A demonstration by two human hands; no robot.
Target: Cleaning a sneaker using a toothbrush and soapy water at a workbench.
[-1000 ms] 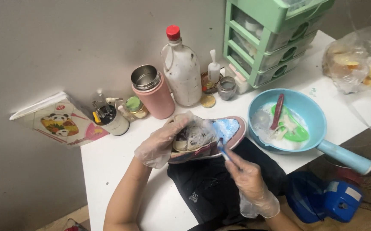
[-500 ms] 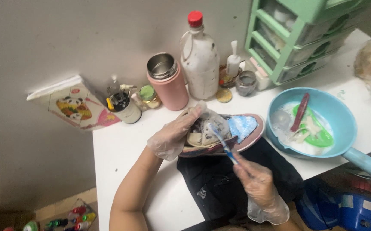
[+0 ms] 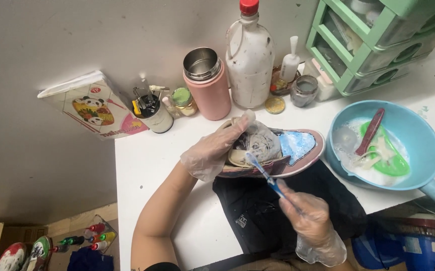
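One blue basin (image 3: 430, 150) holds soapy water (image 3: 350, 150).

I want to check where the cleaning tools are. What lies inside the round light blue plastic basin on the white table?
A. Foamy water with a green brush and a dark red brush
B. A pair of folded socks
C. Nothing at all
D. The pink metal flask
A: the round light blue plastic basin holds white foamy water, with a green brush and a dark red brush lying in it.
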